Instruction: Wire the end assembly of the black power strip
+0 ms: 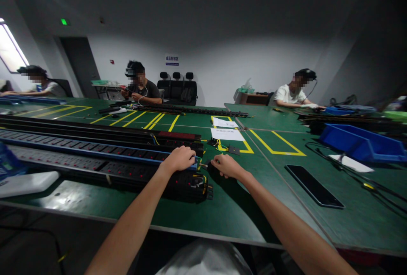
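My left hand (180, 159) is closed over the right end of a long blue power strip (136, 151) with a row of dark sockets. My right hand (226, 165) grips the dark handle of a screwdriver (208, 165), its short shaft pointing left at the strip's open end. Thin yellow and green wires show at that end; the tip's exact contact is too small to tell. Nearer to me lies a black power strip (182, 180) with small red parts, its end open and yellow wires showing. A small black end piece (210, 192) sits at its tip.
Beyond the blue strip lie further dark strips (95, 127), loose end parts (234, 150) and a paper sheet (227, 134). To the right are a phone (313, 185), black cables (381, 189) and a blue bin (362, 145). Several people sit around the green table (254, 207).
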`<state>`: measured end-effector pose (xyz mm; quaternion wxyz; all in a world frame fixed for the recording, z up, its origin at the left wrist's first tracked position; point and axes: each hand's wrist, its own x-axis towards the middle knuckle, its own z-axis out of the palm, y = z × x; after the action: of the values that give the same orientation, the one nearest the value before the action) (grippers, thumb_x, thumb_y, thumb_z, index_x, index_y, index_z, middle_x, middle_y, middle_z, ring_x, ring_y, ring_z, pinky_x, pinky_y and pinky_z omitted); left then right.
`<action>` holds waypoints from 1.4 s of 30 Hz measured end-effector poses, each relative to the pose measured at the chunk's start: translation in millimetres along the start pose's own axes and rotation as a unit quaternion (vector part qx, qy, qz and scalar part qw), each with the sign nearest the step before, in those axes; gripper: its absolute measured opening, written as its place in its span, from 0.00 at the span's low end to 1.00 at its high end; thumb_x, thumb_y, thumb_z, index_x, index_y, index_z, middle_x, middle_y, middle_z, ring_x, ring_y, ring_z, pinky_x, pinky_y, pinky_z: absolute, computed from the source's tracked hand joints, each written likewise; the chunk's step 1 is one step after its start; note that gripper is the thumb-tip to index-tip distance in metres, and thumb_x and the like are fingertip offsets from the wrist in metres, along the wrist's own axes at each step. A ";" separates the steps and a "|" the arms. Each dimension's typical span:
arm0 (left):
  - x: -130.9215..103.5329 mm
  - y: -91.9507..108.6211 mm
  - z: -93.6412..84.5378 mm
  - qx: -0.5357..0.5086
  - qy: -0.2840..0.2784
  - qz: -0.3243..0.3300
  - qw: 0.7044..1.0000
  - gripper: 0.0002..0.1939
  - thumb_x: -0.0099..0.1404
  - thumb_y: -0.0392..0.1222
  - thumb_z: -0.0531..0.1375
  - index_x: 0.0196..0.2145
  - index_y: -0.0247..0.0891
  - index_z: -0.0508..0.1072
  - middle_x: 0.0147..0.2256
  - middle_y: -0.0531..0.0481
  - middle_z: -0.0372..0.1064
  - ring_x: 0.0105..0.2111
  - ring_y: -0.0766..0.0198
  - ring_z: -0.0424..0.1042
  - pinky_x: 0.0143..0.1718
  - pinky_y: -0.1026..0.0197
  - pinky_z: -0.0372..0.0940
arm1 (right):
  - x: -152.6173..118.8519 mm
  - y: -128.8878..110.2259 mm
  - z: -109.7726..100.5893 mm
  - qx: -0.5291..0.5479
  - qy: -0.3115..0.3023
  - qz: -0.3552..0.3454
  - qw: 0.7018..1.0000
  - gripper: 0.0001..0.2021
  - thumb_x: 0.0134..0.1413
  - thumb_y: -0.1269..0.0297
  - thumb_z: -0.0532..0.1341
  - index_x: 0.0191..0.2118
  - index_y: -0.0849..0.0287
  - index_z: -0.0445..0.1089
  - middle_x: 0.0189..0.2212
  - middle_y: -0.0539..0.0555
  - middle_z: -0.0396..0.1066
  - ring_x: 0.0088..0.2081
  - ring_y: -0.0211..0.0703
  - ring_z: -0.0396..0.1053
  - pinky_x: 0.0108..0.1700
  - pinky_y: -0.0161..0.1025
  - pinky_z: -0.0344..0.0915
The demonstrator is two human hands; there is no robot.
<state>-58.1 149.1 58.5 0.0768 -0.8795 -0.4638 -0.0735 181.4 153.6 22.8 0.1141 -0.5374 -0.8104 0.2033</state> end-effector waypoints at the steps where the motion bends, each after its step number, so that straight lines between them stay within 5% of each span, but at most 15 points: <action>1: 0.1 -0.1 0.2 0.000 0.000 0.000 1.000 0.14 0.68 0.42 0.53 0.42 0.41 0.78 0.41 0.44 0.75 0.43 0.55 0.73 0.45 0.57 0.67 | 0.0 0.0 0.0 0.000 0.000 0.000 1.000 0.16 0.68 0.59 0.50 0.33 0.61 0.69 0.18 0.50 0.71 0.15 0.34 0.66 0.21 0.28 0.59; 42: 0.4 2.2 -1.8 0.003 -0.016 -0.009 1.000 0.15 0.68 0.43 0.52 0.44 0.41 0.78 0.43 0.43 0.75 0.44 0.54 0.73 0.46 0.56 0.67 | -0.2 -0.2 0.0 -0.004 0.006 0.000 1.000 0.16 0.68 0.59 0.50 0.32 0.61 0.68 0.18 0.49 0.71 0.14 0.32 0.65 0.22 0.27 0.58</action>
<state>-56.2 147.9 60.2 0.0719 -0.8763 -0.4727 -0.0589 181.3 153.4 22.9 0.1168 -0.5393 -0.8103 0.1974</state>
